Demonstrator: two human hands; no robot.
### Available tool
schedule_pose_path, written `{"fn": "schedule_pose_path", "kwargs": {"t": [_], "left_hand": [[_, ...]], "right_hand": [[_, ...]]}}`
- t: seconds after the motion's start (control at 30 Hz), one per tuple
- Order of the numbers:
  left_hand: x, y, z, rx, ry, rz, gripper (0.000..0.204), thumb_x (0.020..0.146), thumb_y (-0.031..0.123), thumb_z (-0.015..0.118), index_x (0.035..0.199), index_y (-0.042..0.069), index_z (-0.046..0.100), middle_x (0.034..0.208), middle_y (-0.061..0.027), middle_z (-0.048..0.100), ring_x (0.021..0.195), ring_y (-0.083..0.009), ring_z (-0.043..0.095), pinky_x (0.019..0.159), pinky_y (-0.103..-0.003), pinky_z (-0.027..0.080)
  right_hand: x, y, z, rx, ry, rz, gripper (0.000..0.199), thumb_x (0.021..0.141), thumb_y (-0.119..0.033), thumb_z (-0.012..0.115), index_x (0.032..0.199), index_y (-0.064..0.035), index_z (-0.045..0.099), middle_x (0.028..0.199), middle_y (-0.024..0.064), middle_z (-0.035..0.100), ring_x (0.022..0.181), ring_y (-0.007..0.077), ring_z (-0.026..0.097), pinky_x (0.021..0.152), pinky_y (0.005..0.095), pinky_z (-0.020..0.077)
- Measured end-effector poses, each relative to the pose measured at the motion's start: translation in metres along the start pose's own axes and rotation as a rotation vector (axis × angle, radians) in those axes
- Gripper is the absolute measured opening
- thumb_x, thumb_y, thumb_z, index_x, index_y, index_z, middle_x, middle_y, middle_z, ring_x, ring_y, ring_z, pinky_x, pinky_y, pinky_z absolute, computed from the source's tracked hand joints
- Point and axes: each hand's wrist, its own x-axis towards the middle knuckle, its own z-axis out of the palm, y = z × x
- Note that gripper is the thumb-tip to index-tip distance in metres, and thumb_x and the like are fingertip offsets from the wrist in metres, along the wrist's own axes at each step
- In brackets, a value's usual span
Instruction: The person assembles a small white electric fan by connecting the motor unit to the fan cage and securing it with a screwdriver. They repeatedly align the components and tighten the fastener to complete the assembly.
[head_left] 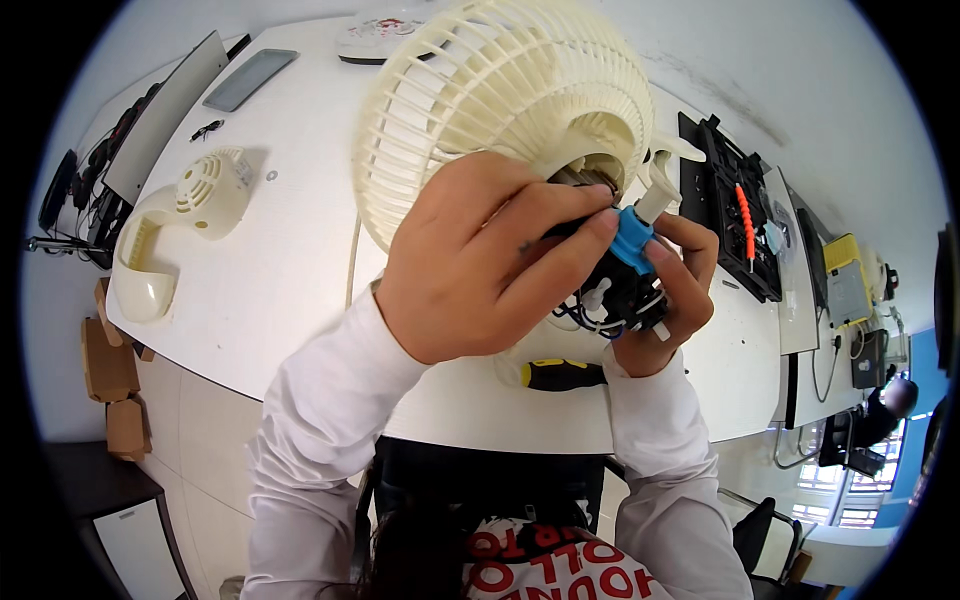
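Observation:
A cream desk fan (400,130) lies on the white table with its round slatted grille to the far left. At the opening in its back is a fan motor part with a blue plastic piece (631,240) and a black body (628,298) trailing blue, black and white wires. My left hand (465,265) reaches across the front, its thumb and fingers closed on the motor's near side. From the right, my right hand (690,285) curls round the blue piece and the black body. A cream stem (656,200) stands out beside the blue piece. Fingers hide part of the motor.
A black-and-yellow screwdriver (563,375) lies near the front edge. Left are a curved cream fan housing (210,190), a grey flat tray or phone (250,80) and a small black cable (207,130). On the right sits an open black tool case (725,190) holding an orange-red tool (745,222).

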Motion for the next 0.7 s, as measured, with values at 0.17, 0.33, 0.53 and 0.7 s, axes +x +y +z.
{"fn": "schedule_pose_path", "kwargs": {"t": [0.17,0.33,0.53,0.7], "left_hand": [[0.009,0.006,0.006,0.122,-0.014,0.052,0.035,0.07,0.011,0.067,0.105,0.012,0.069,0.11,0.0002,0.068,0.094,-0.0197,0.055,0.087,-0.04,0.048],[0.015,0.009,0.015,0.208,-0.093,0.111,0.031,0.071,0.013,0.065,0.102,0.012,0.07,0.104,0.0028,0.068,0.096,-0.0181,0.056,0.094,-0.042,0.046],[0.025,0.014,0.023,0.195,-0.191,0.114,0.031,0.072,0.013,0.065,0.102,0.012,0.069,0.097,0.003,0.067,0.099,-0.0186,0.057,0.099,-0.043,0.044],[0.034,0.024,0.03,0.146,-0.223,0.046,0.028,0.073,0.013,0.067,0.102,0.01,0.068,0.105,0.0,0.065,0.109,-0.0219,0.056,0.103,-0.046,0.041]], "right_hand": [[-0.01,0.003,-0.005,-0.025,0.004,0.08,0.052,0.079,0.008,0.064,0.123,-0.0078,0.041,0.116,0.0241,0.048,0.097,0.0272,0.057,0.078,0.0312,0.0492],[-0.027,0.005,-0.003,0.032,0.075,0.21,0.047,0.082,0.009,0.063,0.122,-0.0046,0.041,0.116,0.025,0.052,0.102,0.0287,0.059,0.083,0.0323,0.0509],[-0.045,0.018,0.002,0.048,0.135,0.272,0.046,0.083,0.006,0.066,0.119,-0.0048,0.04,0.121,0.0256,0.052,0.106,0.0304,0.06,0.089,0.0349,0.0494],[-0.051,0.007,0.001,0.146,0.221,0.38,0.05,0.077,0.012,0.065,0.118,-0.0044,0.042,0.12,0.0251,0.054,0.106,0.0308,0.06,0.09,0.0363,0.0502]]}}
